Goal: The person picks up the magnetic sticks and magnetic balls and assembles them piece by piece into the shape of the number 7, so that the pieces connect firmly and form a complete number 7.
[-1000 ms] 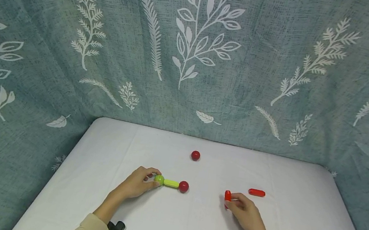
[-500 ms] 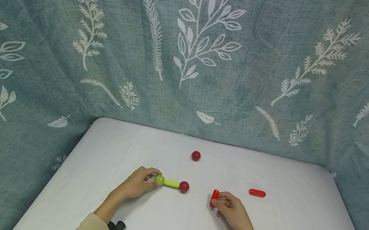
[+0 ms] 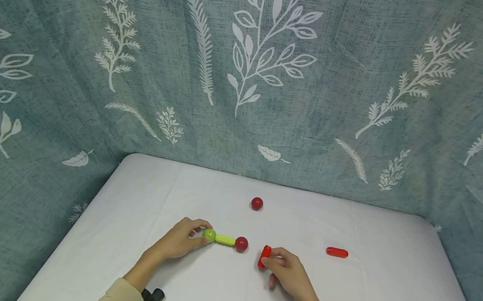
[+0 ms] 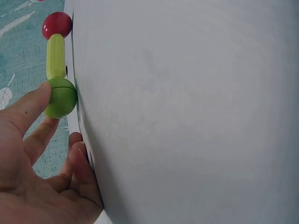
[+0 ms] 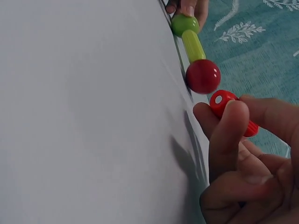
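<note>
Pinches a green ball [image 3: 209,235] with the left hand [image 3: 181,239], between the left edge and middle of the bench [image 3: 306,217] (joined in line to a yellow-green rod [image 3: 225,240] and a red ball [image 3: 241,244]). Grips a red rod [image 3: 264,257], tilted, in the right hand [image 3: 289,275], near that ball but apart. Toward the right edge: a second red rod [image 3: 337,252]. Near the far edge: another red ball [image 3: 257,204].

No text, label, brand, number or sign can be read on anything in the head view, the left wrist view or the right wrist view.
</note>
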Demonstrator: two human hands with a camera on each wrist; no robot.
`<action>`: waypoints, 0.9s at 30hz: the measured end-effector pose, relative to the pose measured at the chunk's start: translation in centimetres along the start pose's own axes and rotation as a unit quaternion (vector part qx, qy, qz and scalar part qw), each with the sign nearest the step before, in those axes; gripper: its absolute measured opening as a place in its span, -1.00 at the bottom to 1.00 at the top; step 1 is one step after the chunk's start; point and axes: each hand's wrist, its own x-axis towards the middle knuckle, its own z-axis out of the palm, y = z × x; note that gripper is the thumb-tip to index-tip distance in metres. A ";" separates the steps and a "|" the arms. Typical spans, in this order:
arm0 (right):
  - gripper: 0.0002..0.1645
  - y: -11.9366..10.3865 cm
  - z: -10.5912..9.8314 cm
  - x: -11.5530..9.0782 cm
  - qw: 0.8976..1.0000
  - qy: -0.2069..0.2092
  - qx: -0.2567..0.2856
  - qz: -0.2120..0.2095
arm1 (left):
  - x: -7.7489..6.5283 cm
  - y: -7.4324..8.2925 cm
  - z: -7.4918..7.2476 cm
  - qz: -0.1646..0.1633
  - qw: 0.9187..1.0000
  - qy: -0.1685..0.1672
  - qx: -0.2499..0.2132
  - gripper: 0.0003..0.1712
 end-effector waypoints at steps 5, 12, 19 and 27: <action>-0.64 0.0 1.0 0.2 1.000 -0.015 0.016 0.008 | 0.0 0.0 0.0 0.000 1.000 -0.001 0.002 -0.67; -0.63 -0.3 2.3 0.4 0.999 -0.037 0.032 0.018 | 0.0 0.1 0.0 0.000 1.000 -0.002 0.000 -0.67; -0.66 -0.6 3.4 0.4 0.998 -0.055 0.034 0.015 | 0.0 0.1 0.0 -0.001 1.000 -0.006 -0.003 -0.67; -0.63 -0.7 4.2 0.3 0.995 -0.080 0.056 0.019 | 0.1 0.1 0.0 0.000 1.000 -0.004 0.000 -0.67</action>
